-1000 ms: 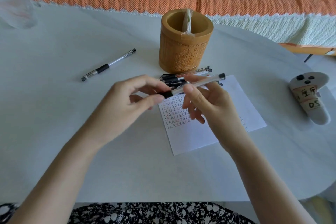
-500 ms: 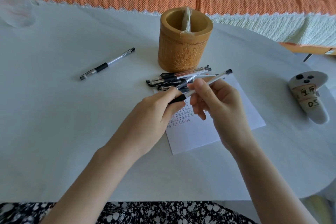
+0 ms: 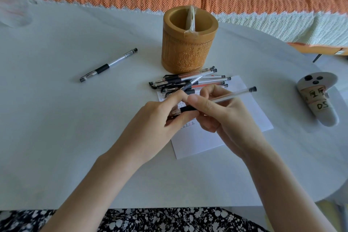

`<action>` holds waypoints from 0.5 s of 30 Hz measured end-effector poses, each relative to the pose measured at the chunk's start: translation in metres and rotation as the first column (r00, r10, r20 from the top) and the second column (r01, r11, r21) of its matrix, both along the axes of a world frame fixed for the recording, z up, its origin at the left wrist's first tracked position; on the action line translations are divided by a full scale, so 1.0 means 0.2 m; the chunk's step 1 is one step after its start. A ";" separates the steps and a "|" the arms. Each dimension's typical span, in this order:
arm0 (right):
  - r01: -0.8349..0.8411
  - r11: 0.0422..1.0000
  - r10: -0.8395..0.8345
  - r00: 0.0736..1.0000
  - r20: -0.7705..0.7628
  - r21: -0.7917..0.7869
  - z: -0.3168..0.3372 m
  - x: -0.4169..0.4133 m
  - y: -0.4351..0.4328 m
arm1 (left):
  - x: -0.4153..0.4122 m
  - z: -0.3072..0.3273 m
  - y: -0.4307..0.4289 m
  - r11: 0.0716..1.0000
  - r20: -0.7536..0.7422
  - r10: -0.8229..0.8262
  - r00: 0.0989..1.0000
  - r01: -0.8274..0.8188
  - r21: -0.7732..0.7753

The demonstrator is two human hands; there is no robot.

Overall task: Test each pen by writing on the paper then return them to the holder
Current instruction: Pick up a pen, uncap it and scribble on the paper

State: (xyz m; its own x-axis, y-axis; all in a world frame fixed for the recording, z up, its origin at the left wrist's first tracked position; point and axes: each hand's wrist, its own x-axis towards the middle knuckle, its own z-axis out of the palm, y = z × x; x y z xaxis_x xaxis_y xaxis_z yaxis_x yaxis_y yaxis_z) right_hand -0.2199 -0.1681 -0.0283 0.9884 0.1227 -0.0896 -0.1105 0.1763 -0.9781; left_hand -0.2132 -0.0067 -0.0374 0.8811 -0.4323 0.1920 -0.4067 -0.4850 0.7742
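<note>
On the white table (image 3: 56,137), above the paper (image 3: 244,118), the pen (image 3: 231,95) lies slantwise between both hands, the left hand (image 3: 156,118) pinching its capped near end, the right hand (image 3: 224,117) gripping the barrel, whose tail points up-right past the fingers.

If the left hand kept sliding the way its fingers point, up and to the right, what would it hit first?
Most likely the right hand, already touching it around the held pen. The left hand would meet those fingers before the pen pile beyond, though depth is hard to judge.
</note>
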 end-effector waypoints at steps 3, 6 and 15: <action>0.067 0.996 -0.064 0.997 -0.040 0.055 -0.01 0.00 -0.01 | 0.00 0.00 0.01 1.000 -0.048 0.023 0.999 -0.023 0.006; 0.175 0.983 -0.172 0.983 -0.057 0.050 0.00 0.01 -0.07 | 0.02 -0.01 0.04 0.991 -0.086 0.086 0.993 -0.076 0.107; 0.320 0.867 -0.310 0.947 0.089 -0.383 -0.06 -0.01 -0.04 | 0.01 -0.02 0.03 0.916 -0.115 0.134 0.984 -0.079 0.392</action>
